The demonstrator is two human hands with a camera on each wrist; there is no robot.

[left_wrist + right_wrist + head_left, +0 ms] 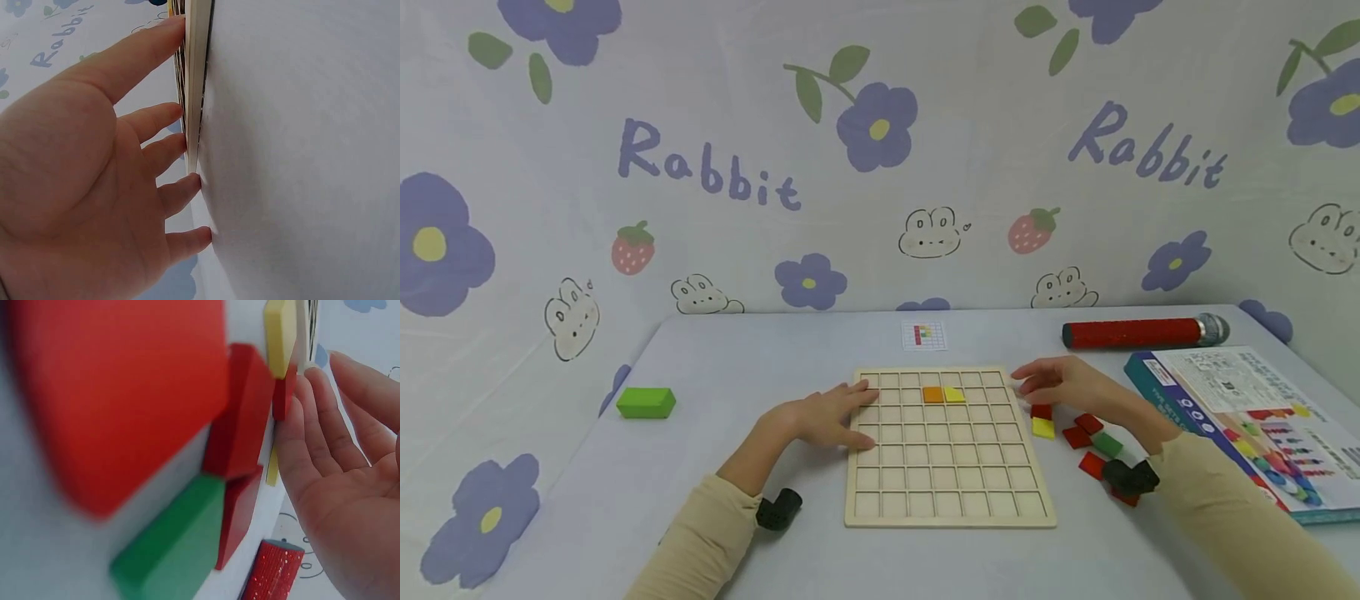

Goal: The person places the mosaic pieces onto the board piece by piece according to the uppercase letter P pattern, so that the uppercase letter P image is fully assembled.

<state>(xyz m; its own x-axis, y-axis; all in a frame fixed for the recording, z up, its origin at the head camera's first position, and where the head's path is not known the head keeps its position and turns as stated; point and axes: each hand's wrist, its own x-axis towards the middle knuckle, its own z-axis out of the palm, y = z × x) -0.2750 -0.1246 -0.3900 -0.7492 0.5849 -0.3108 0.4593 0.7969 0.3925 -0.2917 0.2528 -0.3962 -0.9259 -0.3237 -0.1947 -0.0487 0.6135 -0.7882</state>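
Observation:
A light wooden grid board [950, 523] lies on the table, with an orange tile [932, 394] and a yellow tile [954, 394] side by side in its upper cells. My left hand [833, 417] rests on the board's left edge, fingers spread and holding nothing. At the upper right edge is my right hand [1063, 385], its fingers loosely bent and no tile seen between them. Just below that hand lie a red tile [1041, 411] and a loose yellow tile [1042, 427]. In the right wrist view, a red tile [285, 392] appears close beside the fingers; contact is unclear.
Several red tiles [1077, 437] and a green tile [1107, 443] lie under the right forearm. A small pattern card [924, 336] is behind the board. Farther right are a red microphone [1131, 332] and a flat game box [1262, 433]. A green block [646, 402] sits left.

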